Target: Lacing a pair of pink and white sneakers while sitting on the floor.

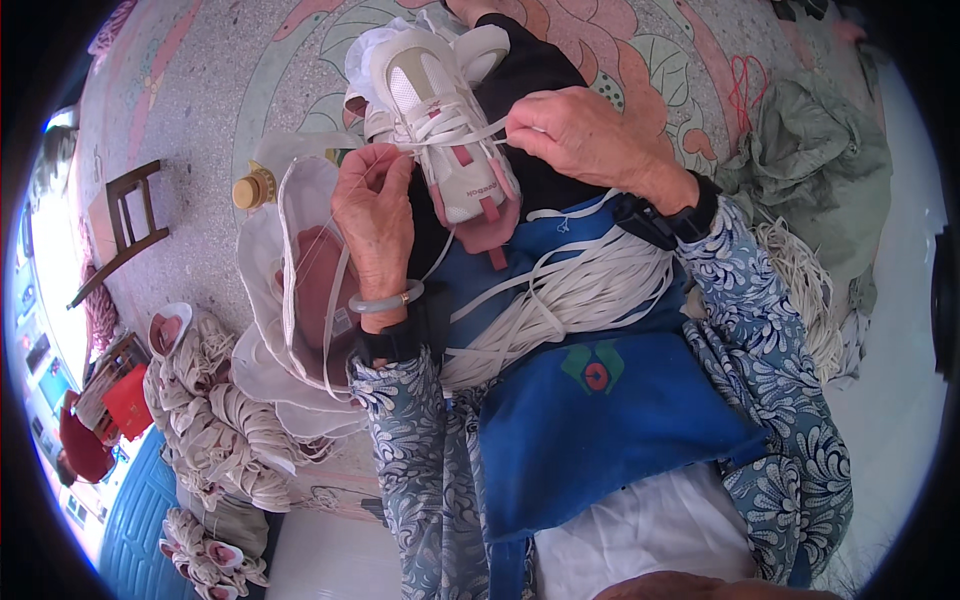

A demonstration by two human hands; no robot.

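A white sneaker (pixel 468 185) with pink heel and trim lies on my lap over dark trousers, its heel toward me. White shoelace (pixel 470 138) crosses its front opening. My left hand (pixel 375 205) is closed at the sneaker's left side, thumb and finger pinching a lace end. On the other side, my right hand (pixel 585 135) is closed on the lace and draws a strand out from the shoe. A thick bundle of white laces (pixel 570 305) rests across my blue apron (pixel 600 430), just below the sneaker.
Large white pieces with pink lining (pixel 318 260) stand by my left arm, beside a yellow cap (pixel 255 187). Piled sneakers (pixel 215 410) lie farther left, below a small wooden chair (pixel 125 220). At right are green cloth (pixel 815 160), more laces (pixel 800 290) and red string (pixel 743 95).
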